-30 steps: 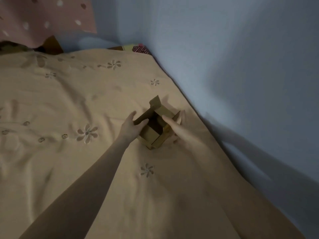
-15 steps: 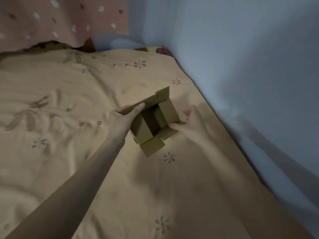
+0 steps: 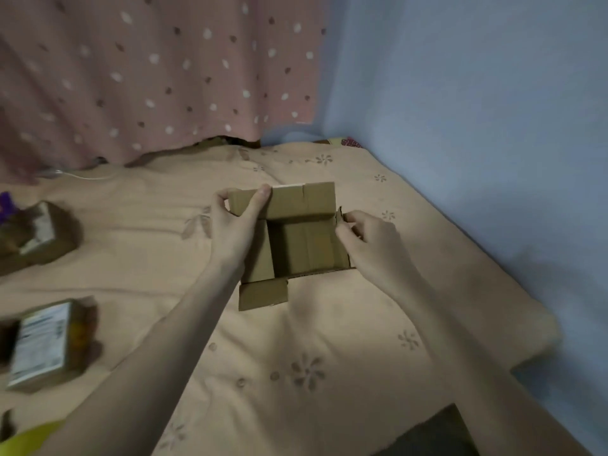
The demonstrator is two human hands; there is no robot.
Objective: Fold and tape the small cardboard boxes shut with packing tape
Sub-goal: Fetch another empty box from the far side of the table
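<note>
Beige bedding (image 3: 329, 324) carries the open cardboard box (image 3: 306, 248) near the blue wall (image 3: 477, 126); the left hand (image 3: 235, 232) pinches its far flap (image 3: 286, 200), the right hand (image 3: 368, 238) grips its right flap (image 3: 340, 217). Folding the short flaps in first would probably leave a flat seam. Two labelled packages (image 3: 42, 343) lie well apart at left, and no tape roll is visible.

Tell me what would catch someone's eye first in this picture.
The open cardboard box at the centre of the tan bedsheet, flaps still up. The left hand pinches its far-left flap and the right hand grips its right edge. At the left edge lie two blurred labelled parcels, and a pink spotted curtain hangs behind.
</note>
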